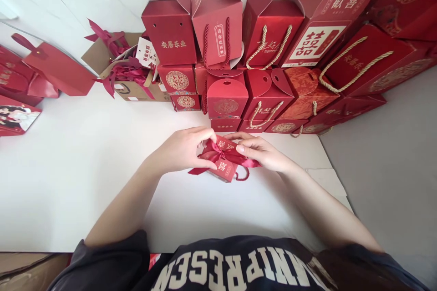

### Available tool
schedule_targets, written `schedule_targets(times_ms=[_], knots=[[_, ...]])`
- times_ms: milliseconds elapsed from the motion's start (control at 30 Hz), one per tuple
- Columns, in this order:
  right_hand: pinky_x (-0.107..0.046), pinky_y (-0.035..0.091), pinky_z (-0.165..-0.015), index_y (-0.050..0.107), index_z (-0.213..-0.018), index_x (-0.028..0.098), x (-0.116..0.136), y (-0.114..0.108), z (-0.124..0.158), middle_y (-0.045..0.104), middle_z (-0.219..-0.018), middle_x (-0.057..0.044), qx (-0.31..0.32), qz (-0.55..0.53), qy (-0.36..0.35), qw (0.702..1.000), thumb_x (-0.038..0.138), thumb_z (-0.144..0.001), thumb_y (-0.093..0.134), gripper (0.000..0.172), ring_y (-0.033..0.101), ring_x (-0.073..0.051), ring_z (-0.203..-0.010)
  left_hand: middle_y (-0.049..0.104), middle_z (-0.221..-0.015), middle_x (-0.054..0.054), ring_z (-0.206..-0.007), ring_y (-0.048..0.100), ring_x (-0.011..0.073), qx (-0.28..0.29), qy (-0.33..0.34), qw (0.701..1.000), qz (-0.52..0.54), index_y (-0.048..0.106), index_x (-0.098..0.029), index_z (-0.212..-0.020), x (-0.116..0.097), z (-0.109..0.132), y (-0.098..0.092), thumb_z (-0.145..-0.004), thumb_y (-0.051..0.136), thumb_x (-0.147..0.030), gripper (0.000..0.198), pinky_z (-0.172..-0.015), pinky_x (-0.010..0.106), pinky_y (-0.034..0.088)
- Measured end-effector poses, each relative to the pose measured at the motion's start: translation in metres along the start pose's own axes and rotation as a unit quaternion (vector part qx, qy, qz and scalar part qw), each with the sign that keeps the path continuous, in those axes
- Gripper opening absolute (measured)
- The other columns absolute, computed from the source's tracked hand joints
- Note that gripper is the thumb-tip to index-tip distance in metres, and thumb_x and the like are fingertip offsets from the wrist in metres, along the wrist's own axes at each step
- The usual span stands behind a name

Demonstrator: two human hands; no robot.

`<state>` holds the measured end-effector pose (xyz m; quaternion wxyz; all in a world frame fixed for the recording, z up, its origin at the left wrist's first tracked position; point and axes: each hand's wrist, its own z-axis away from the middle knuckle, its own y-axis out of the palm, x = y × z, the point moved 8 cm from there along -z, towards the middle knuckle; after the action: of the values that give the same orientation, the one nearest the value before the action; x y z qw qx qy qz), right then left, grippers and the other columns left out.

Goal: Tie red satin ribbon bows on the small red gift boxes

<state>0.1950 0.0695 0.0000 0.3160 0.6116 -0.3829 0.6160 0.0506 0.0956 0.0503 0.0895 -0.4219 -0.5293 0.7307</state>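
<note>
Red gift box [226,171] was gripped between left hand [184,149] and right hand [261,151], neither clearly nearer. Ribbon bow [222,154] was spread crosswise over it; box's long axis unclear.

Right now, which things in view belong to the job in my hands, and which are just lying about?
In the job:
Small red box, held by your left hand and right hand
Ribbon bow on it
Red cord beside it

Apparently lying about:
Stacked red boxes
Cardboard box of ribbons, possibly supplies
Red packages, far left
</note>
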Motion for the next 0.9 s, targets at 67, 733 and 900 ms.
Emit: schedule_targets(times_ms=[67,733,900], knots=[[-0.041,0.036,-0.108,0.075,-0.084,0.023,0.006,-0.004,0.002,0.054,-0.137,-0.006,-0.009,0.024,-0.006,1.0,0.041,-0.093,0.057,0.027,0.051,-0.024,-0.128,0.062,-0.108,0.002,-0.091,0.058,0.019,-0.036,-0.003,0.999,0.029,0.054,-0.027,-0.116,0.001,0.002,-0.007,-0.07,0.073,-0.053,0.056,-0.076,0.028,0.043],[-0.04,0.04,-0.104,0.075,-0.088,0.021,-0.013,-0.017,-0.002,0.054,-0.133,-0.007,-0.043,-0.01,0.028,0.999,0.048,-0.092,0.056,0.032,0.053,-0.024,-0.123,0.066,-0.061,0.002,-0.056,0.053,0.0122,0.275,-0.094,0.942,0.168,0.075,-0.018,-0.064,0.034,0.011,0.038,-0.076,0.066,-0.048,0.033,-0.05,0.022,0.035],[-0.037,0.044,-0.099,0.075,-0.089,0.021,-0.021,-0.014,-0.004,0.056,-0.13,-0.008,-0.053,-0.035,0.041,0.997,0.048,-0.092,0.056,0.033,0.056,-0.023,-0.118,0.066,-0.061,0.002,-0.054,0.052,0.0122,0.303,-0.087,0.94,0.133,0.073,-0.018,-0.062,0.037,0.016,0.041,-0.078,0.063,-0.052,0.039,-0.05,0.023,0.035]])
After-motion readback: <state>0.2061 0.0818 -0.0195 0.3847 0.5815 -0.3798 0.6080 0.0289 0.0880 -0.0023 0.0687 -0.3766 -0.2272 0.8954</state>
